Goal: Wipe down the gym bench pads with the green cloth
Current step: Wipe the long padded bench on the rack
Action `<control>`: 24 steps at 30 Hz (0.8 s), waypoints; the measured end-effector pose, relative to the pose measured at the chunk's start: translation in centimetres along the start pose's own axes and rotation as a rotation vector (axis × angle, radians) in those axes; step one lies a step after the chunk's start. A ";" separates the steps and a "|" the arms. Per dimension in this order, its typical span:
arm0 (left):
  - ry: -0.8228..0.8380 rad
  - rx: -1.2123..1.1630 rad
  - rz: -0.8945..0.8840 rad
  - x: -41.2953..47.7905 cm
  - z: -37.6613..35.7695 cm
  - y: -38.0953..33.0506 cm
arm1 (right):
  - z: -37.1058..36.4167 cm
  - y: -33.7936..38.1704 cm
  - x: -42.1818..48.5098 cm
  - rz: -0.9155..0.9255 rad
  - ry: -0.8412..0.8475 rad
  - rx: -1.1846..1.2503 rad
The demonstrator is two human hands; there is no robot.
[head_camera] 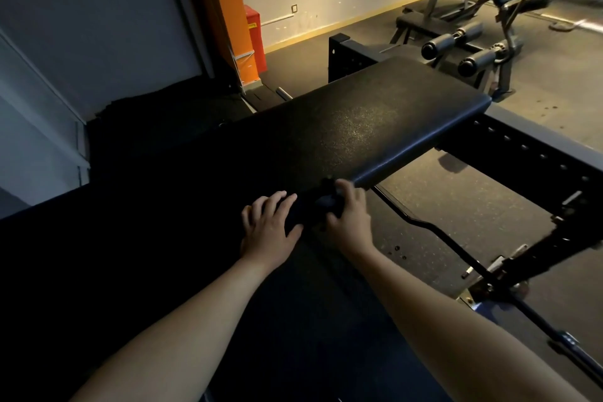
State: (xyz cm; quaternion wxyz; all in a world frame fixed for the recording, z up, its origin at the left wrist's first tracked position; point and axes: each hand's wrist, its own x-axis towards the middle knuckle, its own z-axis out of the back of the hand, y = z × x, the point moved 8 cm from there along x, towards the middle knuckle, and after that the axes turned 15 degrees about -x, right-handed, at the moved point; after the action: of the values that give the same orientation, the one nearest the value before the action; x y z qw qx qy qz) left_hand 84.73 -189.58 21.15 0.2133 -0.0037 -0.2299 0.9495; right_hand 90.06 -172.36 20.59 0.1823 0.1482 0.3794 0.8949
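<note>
Item, dim gym corner, seen from beside the person. Bench pad (375, 127): black, textured, faintly lit at its far half. Its long axis runs away from the person, up and to the right, and ends in a rounded edge by the perforated black frame (535, 157). Its near end is lost in shadow under the forearms. Cloth (321, 202): a small dark bunch at the pad's near right corner, touching the edge. The light is too poor to read its colour, and I take it for the green cloth from the task alone. Right hand (349, 215): fingers curled round the cloth, thumb over the top, gripping it against the pad's corner. Left hand (269, 228): fingers straight and a little spread, laid flat on the dark surface just beside the cloth, holding nothing. Whether that surface is this pad or a second one I cannot tell. Relation that matters: the whole lit stretch of pad lies ahead of the right hand, along the long axis, so that hand is both the nearer one and the one carrying the cloth. A wipe would likely run outward from this corner toward the far end. Also present: a curl bar (421, 224) on the floor to the right, roller pads (476, 60) beyond, and an orange column (225, 10) at the wall.
</note>
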 end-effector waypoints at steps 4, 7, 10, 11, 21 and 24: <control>-0.013 0.030 0.018 0.0 0.0 -0.3 | -3.1 2.1 -2.4 0.176 0.123 -0.152; -0.015 0.044 0.005 0.1 -0.1 -0.6 | -3.3 2.1 -2.5 0.268 0.174 -0.251; 0.013 0.035 -0.014 0.9 -0.2 -0.8 | -3.5 2.7 -2.7 0.376 0.230 -0.457; 0.025 0.021 -0.037 1.3 -0.2 -1.2 | -3.4 2.9 -2.5 0.408 0.220 -0.495; 0.115 0.015 -0.094 3.8 -2.2 -4.6 | -2.3 1.3 0.6 0.537 0.181 -0.591; 0.102 0.002 -0.086 4.9 -2.6 -5.4 | -1.3 0.0 2.5 0.566 0.157 -0.591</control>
State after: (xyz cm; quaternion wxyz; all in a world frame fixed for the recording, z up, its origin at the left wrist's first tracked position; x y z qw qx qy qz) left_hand 82.71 -182.07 21.68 0.2655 -0.0421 -0.2179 0.9382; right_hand 87.33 -172.07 20.03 -0.0656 0.1191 0.0630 0.9887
